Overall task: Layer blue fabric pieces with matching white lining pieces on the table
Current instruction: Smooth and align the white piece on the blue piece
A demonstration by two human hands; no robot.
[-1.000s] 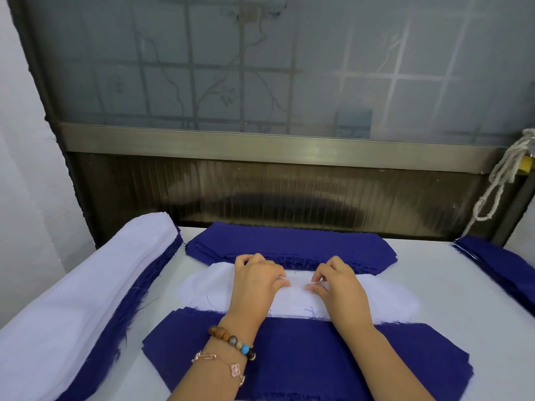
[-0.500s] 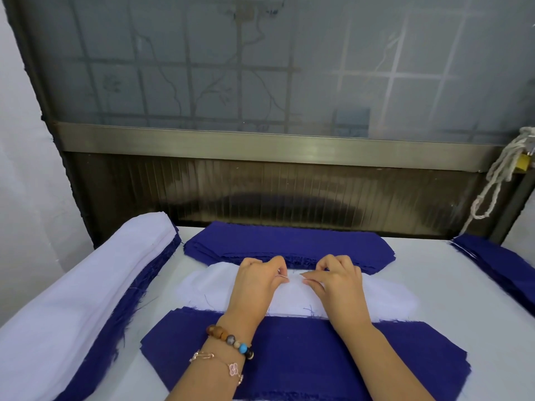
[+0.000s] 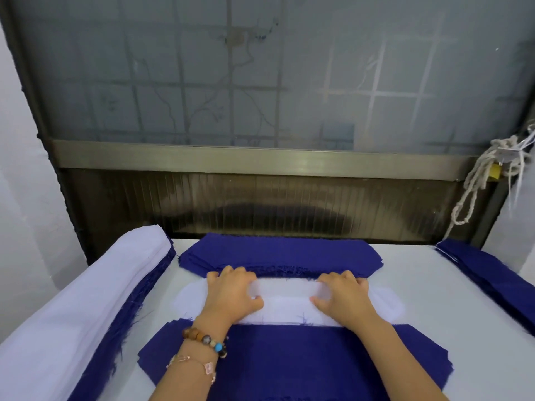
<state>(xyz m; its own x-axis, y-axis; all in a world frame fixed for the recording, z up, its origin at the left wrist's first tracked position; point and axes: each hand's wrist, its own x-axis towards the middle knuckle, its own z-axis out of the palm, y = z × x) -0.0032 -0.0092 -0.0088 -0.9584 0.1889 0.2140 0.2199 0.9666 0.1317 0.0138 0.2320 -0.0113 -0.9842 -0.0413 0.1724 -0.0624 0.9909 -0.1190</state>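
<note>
Your left hand and right hand both pinch the far edge of the white lining; pull unevenly and it lands skewed on the blue stack.

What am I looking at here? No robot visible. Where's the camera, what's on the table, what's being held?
There is no machine here. A person works with bare hands, and the single picture comes from a wide-angle camera worn on the head, looking forward and down.

The left hand, with bracelets on its wrist, and the right hand both sit on a white lining piece in the middle of the table. Each hand seems to pinch its top layer near the far edge between fingers and thumb. The cloth between the hands is blurred.

Nearer the person lies a stack of blue fabric pieces, and a second blue stack lies beyond the hands. On the left is a tall pile, white on top of blue. Another blue stack lies at the right edge. A rope hangs by the window behind.
</note>
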